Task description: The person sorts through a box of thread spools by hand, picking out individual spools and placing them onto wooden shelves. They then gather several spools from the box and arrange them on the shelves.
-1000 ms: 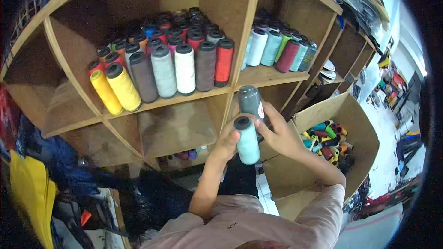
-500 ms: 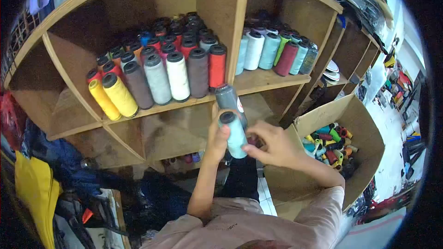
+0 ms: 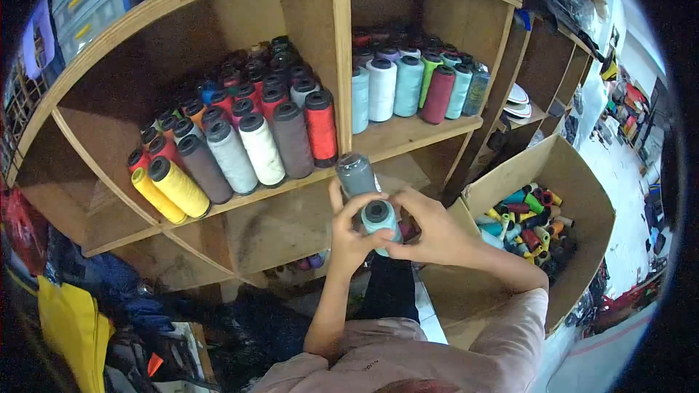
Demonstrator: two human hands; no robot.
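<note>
My left hand (image 3: 352, 241) is closed around a light-blue thread spool (image 3: 384, 227) with a black top, which tilts so that its end faces me. Just behind it, a dark grey thread spool (image 3: 355, 176) in clear plastic is also held, apparently by the left fingers. From the other side, my right hand (image 3: 440, 231) has its thumb and fingers closed on the light-blue spool. Both hands are in front of the lower shelf opening. Above them, rows of thread spools stand upright, including a red spool (image 3: 320, 128) and a white spool (image 3: 261, 150).
Wooden shelving (image 3: 408, 147) spans the view ahead, with more spools in its right compartment, such as a maroon spool (image 3: 437, 94). An open cardboard box (image 3: 582, 247) of small thread cones stands at the right. Yellow material (image 3: 69, 327) hangs at the lower left.
My fingers have closed further around the light-blue spool, and its top has tipped towards me. Right thumb and fingers have moved up along it. The camera view has shifted slightly.
</note>
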